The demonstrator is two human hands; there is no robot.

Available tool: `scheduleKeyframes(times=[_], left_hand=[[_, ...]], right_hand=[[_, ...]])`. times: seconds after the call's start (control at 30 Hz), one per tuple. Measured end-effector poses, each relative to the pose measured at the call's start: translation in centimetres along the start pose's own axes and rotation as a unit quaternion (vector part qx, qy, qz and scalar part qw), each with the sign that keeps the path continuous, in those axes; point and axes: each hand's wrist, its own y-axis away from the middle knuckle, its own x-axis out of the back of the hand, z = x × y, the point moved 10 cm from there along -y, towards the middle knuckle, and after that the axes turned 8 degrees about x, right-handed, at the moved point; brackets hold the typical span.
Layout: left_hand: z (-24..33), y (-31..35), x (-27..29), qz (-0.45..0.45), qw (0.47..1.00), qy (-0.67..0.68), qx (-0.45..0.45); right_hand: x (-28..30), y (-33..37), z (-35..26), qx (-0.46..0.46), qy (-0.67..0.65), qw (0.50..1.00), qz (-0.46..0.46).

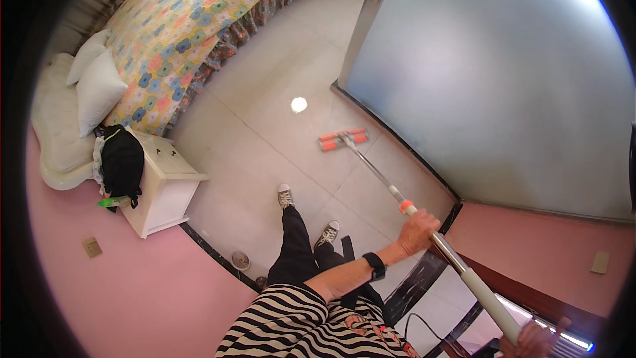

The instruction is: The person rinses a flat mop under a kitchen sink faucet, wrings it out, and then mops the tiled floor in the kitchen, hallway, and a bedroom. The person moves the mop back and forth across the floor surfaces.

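A sponge mop [485,295] with an orange-red head, metal pole and pale grey grip slants across the lower right. Its head rests on the light tile floor [265,126], in front of a frosted glass panel. My left hand [419,232], below a black wristband, is closed round the pole just above an orange collar. Near the lower right edge, my right hand [533,341] is at the upper end of the grip, closed on it. That hand is slightly blurred, and one finger sticks out from it.
The frosted glass panel [490,86] stands on the right above a dark sill. At left are a bed with a flowered cover [179,33], white pillows [99,90] and a white nightstand [169,189] bearing a black bag [122,162]. A small round dish [240,260] sits by the pink wall.
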Motion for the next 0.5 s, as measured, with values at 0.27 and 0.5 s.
scheduleKeyframes(times=[0.27, 0.5], left_hand=[[4.8, 0.5, -1.0, -0.068, 0.994, 0.067, -0.057], [4.5, -2.4, 8.4, 0.008, 0.996, 0.046, -0.072]], right_hand=[[1.1, -1.3, -2.9, 0.07, -0.164, 0.983, 0.042], [-6.1, -5.1, -2.7, 0.111, -0.231, 0.929, -0.268]])
